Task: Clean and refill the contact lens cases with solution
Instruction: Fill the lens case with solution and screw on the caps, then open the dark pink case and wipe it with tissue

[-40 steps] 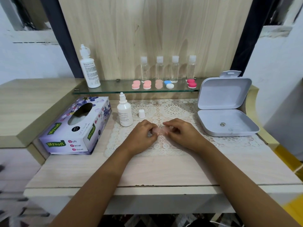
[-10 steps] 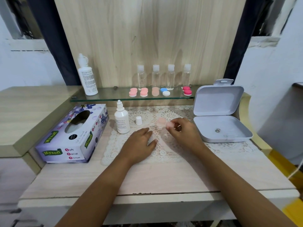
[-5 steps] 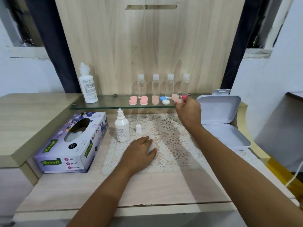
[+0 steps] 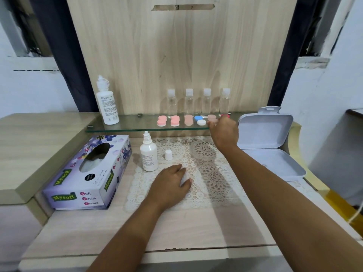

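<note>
Several lens cases stand in a row on the glass shelf point(image 4: 127, 128): two pink ones point(image 4: 162, 121), a pale pink one point(image 4: 188, 119), a blue and white one point(image 4: 199, 120) and a red one point(image 4: 225, 115). My right hand point(image 4: 224, 132) reaches up to the shelf, and its fingertips pinch the near edge of another pale pink lens case point(image 4: 212, 117) that rests on the glass. My left hand point(image 4: 170, 185) lies flat on the lace mat point(image 4: 214, 179), holding nothing. The small solution bottle point(image 4: 148, 156) stands uncapped on the mat, its white cap point(image 4: 168, 155) beside it.
A larger white bottle point(image 4: 107, 103) and several clear bottles point(image 4: 206, 102) stand at the back of the shelf. A tissue box point(image 4: 88, 173) lies at the left. An open white plastic box point(image 4: 269, 160) sits at the right. The wooden table edge point(image 4: 176, 250) runs along the front.
My right hand has lifted the pale pink case off the mat and carried it up to the shelf, between the blue and white case and the red one. My left hand stayed on the mat.
</note>
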`<act>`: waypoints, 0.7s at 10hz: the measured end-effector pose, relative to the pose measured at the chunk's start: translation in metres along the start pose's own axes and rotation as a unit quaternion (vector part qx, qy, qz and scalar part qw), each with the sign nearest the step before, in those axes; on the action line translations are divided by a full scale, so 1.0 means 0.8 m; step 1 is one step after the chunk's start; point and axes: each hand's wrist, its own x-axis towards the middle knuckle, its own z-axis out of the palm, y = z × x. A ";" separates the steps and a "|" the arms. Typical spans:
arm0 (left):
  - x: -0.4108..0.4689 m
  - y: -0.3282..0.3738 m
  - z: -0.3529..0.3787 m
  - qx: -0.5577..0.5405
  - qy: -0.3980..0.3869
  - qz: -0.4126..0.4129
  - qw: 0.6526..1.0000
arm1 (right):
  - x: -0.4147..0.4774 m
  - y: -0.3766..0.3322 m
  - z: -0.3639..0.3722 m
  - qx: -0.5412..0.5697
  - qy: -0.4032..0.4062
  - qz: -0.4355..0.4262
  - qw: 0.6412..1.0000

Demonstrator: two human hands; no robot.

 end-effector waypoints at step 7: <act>0.001 0.000 0.000 0.004 -0.005 0.000 1.000 | 0.007 0.009 -0.007 -0.020 0.027 0.084 0.996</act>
